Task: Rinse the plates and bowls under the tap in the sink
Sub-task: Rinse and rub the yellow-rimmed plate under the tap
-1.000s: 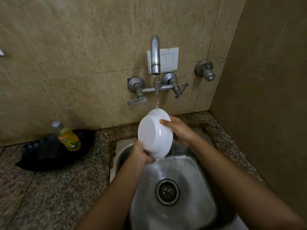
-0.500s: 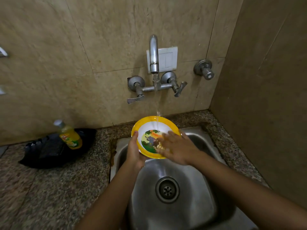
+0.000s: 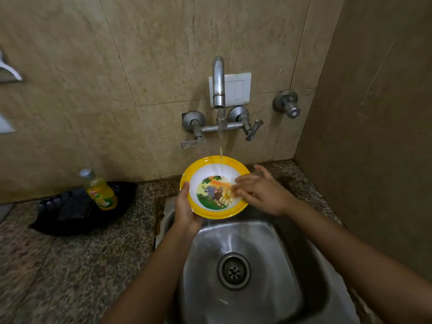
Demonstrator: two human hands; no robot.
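Granite counter (image 3: pixel 70 265) at left carries a soap bottle (image 3: pixel 101 191) set against a black bag (image 3: pixel 70 211). My left hand (image 3: pixel 185 212) grips the yellow-rimmed bowl (image 3: pixel 210 190) at its left edge, thumb over the rim, holding it tilted above the sink (image 3: pixel 268 242). Water from the tap (image 3: pixel 218 83) strikes the inside near the far rim. My right hand (image 3: pixel 261 191) holds nothing; its fingers, blurred, lie nearly straight across the pictured inside. Change noted: a second ago the white underside faced me; now the inside does. Judgement: underside rinsed, inside in progress.
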